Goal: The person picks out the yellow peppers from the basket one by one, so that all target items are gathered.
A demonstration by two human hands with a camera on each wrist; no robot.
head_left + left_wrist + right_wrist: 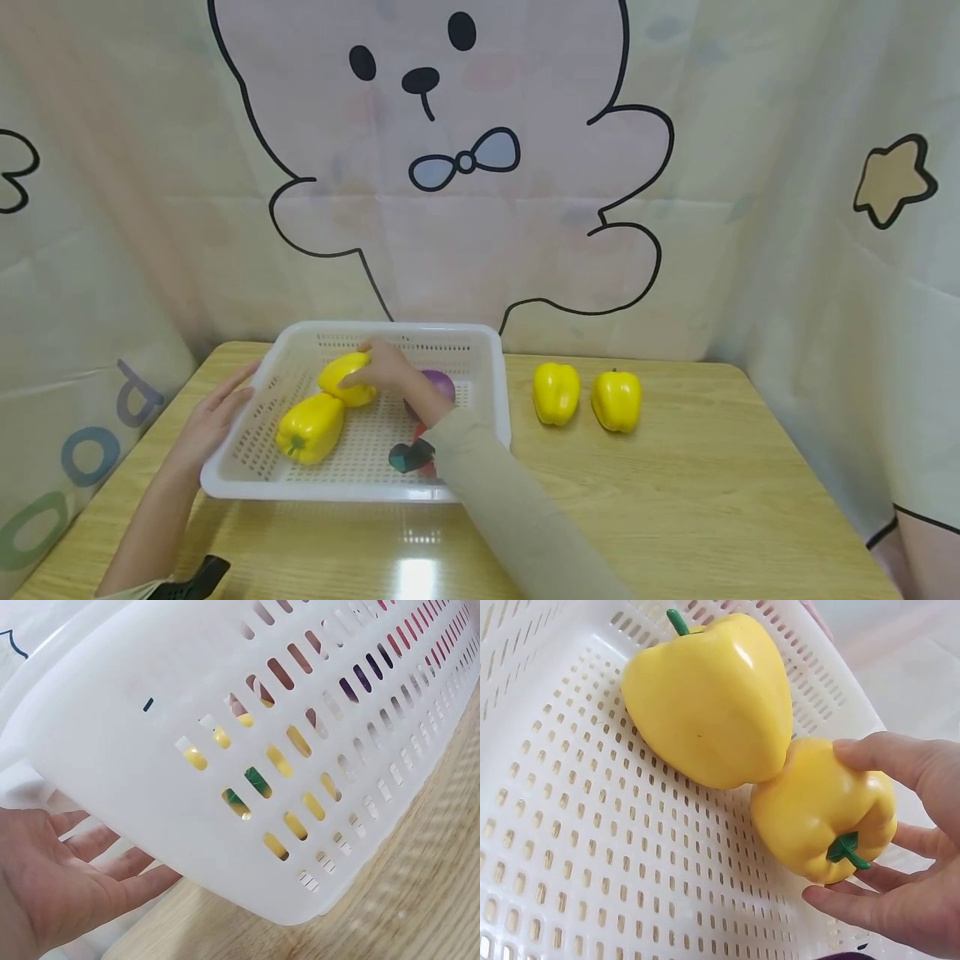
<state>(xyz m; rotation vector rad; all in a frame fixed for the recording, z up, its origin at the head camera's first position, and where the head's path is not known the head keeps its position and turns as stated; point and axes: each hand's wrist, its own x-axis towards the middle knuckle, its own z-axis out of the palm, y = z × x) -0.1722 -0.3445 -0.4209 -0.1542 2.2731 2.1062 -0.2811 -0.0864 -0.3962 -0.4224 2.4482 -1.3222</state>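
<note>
A white perforated plastic basket [360,493] stands on the table, holding two yellow bell peppers. My right hand [386,367] reaches into it and grips the farther yellow bell pepper [347,379], thumb on one side and fingers on the other, as the right wrist view shows. That pepper touches the nearer yellow bell pepper [705,701], which lies at the basket's left. Against the basket's left wall rests my left hand [82,877], its fingers extended under the rim. A round purple thing [440,383] and a red thing [420,431] are partly hidden behind my right arm.
Two more yellow bell peppers, one [557,393] beside the other [617,401], stand on the wooden table [675,500] right of the basket. A printed curtain [720,167] hangs behind the table and along both sides.
</note>
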